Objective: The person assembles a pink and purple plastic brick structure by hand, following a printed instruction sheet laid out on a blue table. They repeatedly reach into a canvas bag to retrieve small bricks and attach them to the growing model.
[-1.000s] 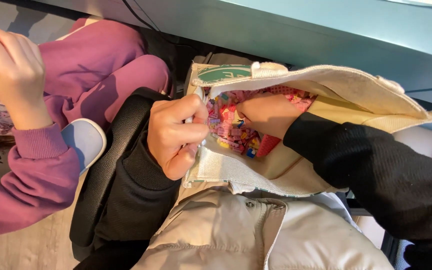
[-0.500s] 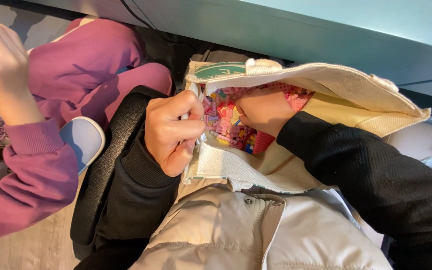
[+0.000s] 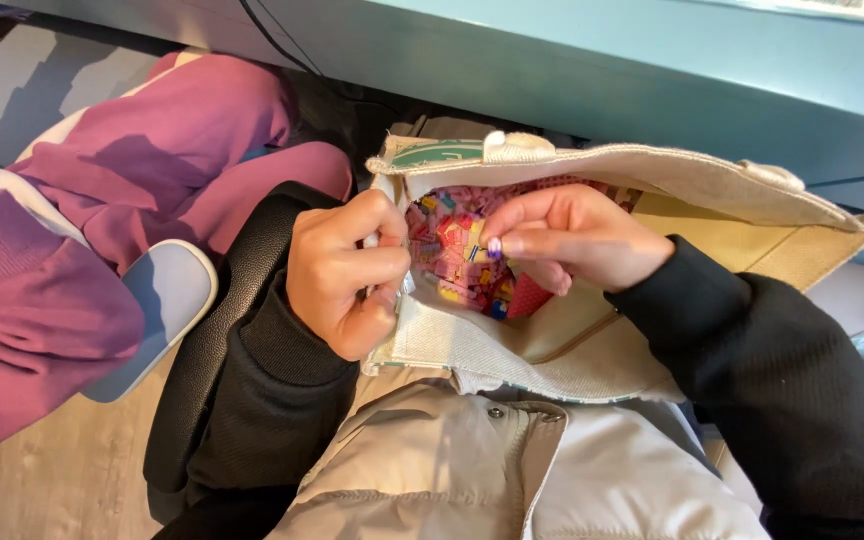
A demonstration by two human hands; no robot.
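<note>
A cream canvas tote bag [image 3: 712,185] lies open on my lap, its mouth toward the left. My left hand [image 3: 342,270] grips the bag's near edge and holds it open. My right hand [image 3: 572,235] is at the mouth of the bag, thumb and fingers pinched on the edge of a pink packet with colourful print [image 3: 452,255] that sits inside. Both my arms are in black sleeves. The lower part of the packet is hidden by the bag's wall.
A person in purple clothes [image 3: 102,200] sits close on my left, one white shoe [image 3: 157,300] near my left arm. A teal desk front [image 3: 602,70] runs across the top. My pale puffer jacket [image 3: 512,470] fills the bottom. Wooden floor shows at lower left.
My right hand has drawn back out of the bag's depth to its mouth, now pinching the packet. The neighbour's raised hand has left the view. My left hand keeps its hold.
</note>
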